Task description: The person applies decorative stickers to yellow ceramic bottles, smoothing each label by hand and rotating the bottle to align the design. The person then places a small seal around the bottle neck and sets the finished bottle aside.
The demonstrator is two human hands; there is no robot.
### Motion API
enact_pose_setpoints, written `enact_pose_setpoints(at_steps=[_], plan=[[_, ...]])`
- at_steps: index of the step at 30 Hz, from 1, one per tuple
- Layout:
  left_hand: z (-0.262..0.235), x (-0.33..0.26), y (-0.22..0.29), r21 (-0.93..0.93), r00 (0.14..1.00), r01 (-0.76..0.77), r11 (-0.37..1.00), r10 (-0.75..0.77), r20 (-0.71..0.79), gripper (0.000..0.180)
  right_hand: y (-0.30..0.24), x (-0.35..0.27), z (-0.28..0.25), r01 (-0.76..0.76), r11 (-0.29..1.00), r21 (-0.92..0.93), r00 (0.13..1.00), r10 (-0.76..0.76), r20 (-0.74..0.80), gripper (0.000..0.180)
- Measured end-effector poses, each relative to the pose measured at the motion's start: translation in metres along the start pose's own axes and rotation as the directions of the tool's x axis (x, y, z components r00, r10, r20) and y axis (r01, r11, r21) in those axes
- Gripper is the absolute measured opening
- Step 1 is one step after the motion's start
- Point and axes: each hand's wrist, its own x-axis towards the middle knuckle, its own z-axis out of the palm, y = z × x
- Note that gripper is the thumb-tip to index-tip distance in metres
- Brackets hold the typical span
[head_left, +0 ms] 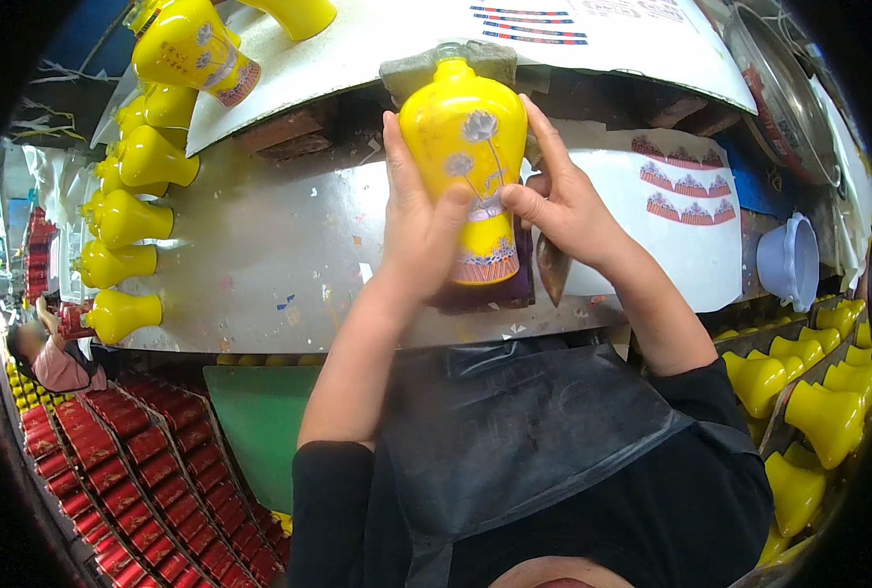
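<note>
The left hand [418,235] and right hand [575,211] clasp a yellow flower-patterned bottle [460,142] between their fingers [551,142] over a metal table [279,235].

Toward twelve o'clock, the glossy bright-yellow vase-shaped bottle [463,152] carries grey-white blossoms on thin dark stems, a lilac waist band, and a foot border of orange-red stripes under blue scallops. At half past ten, a matching glossy yellow vase-shaped decorated bottle [189,51] repeats the pale flowers and striped foot. The white paper sheet [593,265] at two o'clock bears scalloped, red-striped arcs. At three: a plain lilac-blue plastic tub [794,260].
</note>
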Motion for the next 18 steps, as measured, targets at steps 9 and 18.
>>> enact_pose_setpoints(at_steps=[9,18], plan=[[-0.016,0.014,0.021,0.664,0.939,-0.300,0.685,0.334,0.080,0.068,0.004,0.009,0.005,0.003,0.995,-0.099,0.999,-0.007,-0.035,0.089],[-0.009,0.020,0.029,0.724,0.939,-0.310,0.616,0.317,0.132,0.067,0.009,0.010,0.003,0.055,0.996,-0.075,0.998,-0.056,-0.012,0.092]])
